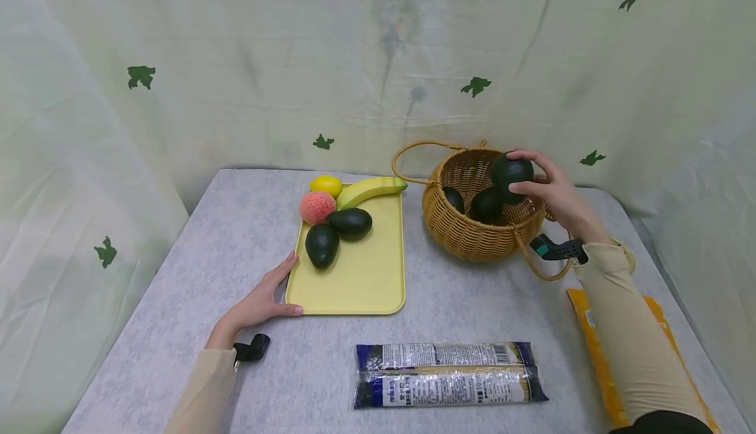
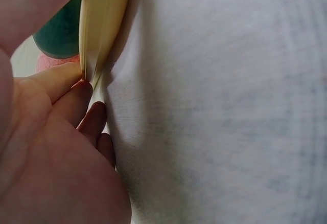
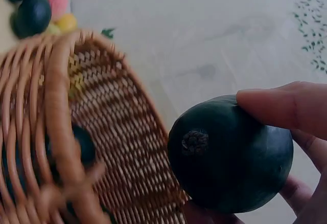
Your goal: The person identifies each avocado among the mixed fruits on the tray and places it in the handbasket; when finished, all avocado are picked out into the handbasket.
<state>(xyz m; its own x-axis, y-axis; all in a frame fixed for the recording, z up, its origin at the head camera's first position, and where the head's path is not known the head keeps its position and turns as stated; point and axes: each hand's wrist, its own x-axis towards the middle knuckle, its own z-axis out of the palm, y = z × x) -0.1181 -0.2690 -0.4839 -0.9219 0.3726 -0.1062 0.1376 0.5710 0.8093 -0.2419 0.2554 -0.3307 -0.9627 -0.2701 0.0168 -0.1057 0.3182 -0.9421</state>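
Note:
My right hand (image 1: 558,197) holds a dark green avocado (image 1: 511,176) by its sides, over the right part of the wicker basket (image 1: 472,243). In the right wrist view, the stem scar shows on this avocado (image 3: 230,155). Inside the basket lie more avocados (image 1: 487,205), partly hidden by its rim. With thumb and fingers spread, my left hand (image 1: 260,303) touches the near left corner of the yellow tray (image 1: 360,289). On the tray are two avocados (image 1: 322,245), a banana (image 1: 372,190), a lemon (image 1: 326,186) and a bumpy pink round fruit (image 1: 317,207).
Two long plastic packets (image 1: 451,375) with blue ends lie side by side near the front. An orange package (image 1: 599,355) lies partly under my right forearm. The basket's handles (image 1: 407,155) stick out over the table, and a pale curtain hangs behind.

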